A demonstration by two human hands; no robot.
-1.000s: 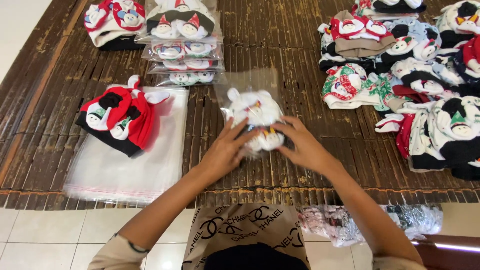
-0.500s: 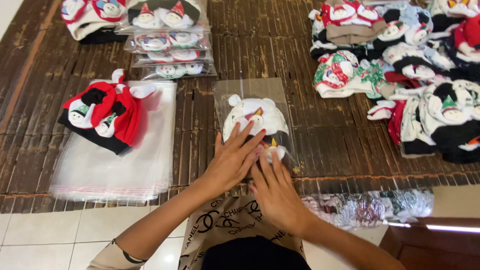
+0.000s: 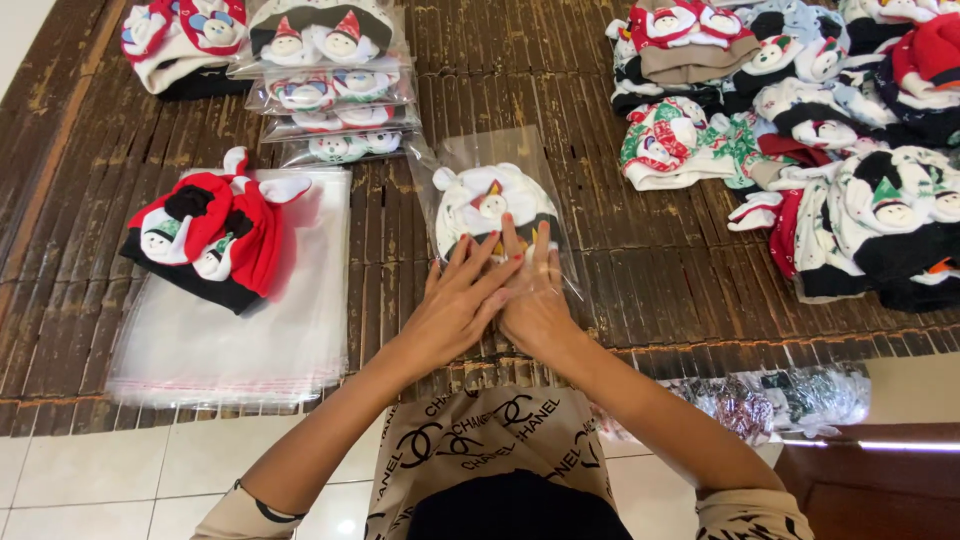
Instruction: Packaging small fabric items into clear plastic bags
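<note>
Clear plastic crinkles under both palms as I look down: my left hand (image 3: 455, 305) and right hand (image 3: 535, 300) lie flat and side by side, fingers stretched, thumbs touching, gripping nothing but pressing down on the near end of a bagged white hat (image 3: 490, 205) that lies on the dark slatted mat (image 3: 620, 290). I see the hat's little snowman figure just beyond my fingertips, and the bag's open plastic reaches a little farther away than the hat itself. Left of my left hand, near but apart, lies a stack of empty clear bags (image 3: 230, 340), and on its far part rests a red and black hat (image 3: 205, 240), not bagged. Beyond my hands, past the white hat, I see a pile of bagged hats (image 3: 330, 90) stacked one over another, and to its left, at the far corner, another loose hat (image 3: 175, 40) in red and white. Well to the right of my right hand spreads a heap of unbagged hats (image 3: 830, 150) in red, white, green and black, running to the frame's edge. Nearest me, below my wrists, the pale tiled floor (image 3: 80, 480) shows at the mat's edge
</note>
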